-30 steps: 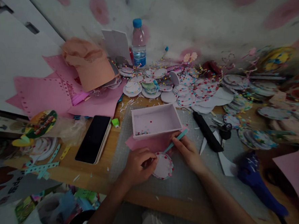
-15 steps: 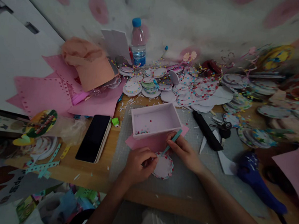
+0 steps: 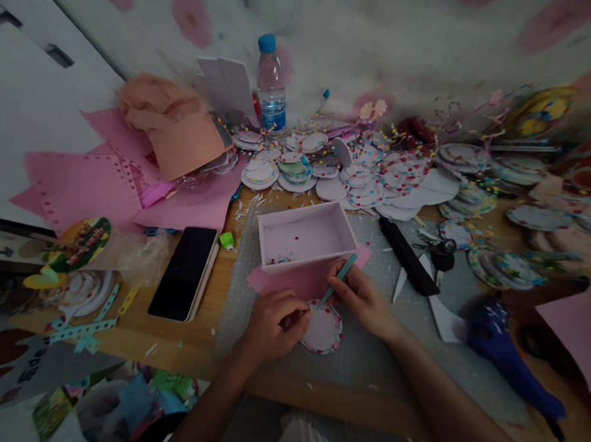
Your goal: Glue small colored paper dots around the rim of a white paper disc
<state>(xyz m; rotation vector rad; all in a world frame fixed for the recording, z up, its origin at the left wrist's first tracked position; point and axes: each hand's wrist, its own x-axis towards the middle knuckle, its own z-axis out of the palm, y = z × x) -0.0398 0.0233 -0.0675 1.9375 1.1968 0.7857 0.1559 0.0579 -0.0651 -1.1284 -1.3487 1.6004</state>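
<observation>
A round white disc [image 3: 322,329] with red and pale dots along its rim lies flat on the grey cutting mat [image 3: 266,366]. My left hand [image 3: 278,323] has its thumb and fingertips pinched at the disc's upper left edge. Between the fingers of my right hand [image 3: 364,295] are teal tweezers [image 3: 343,274], slanting down with the tip at the disc's top rim. Just beyond my hands is an open white box [image 3: 307,232], holding small dots in its near left corner. It rests partly over pink paper [image 3: 291,284].
A phone [image 3: 185,273] and a green cap [image 3: 227,241] lie left. On the right are a black cutter-like tool [image 3: 408,258], keys [image 3: 442,253] and a blue glue gun [image 3: 512,357]. Decorated discs [image 3: 362,185] pile up at the back beside a water bottle [image 3: 272,86].
The view has shifted very slightly. Both hands, the tweezers and the disc keep nearly the same places; the tweezers have tilted a touch.
</observation>
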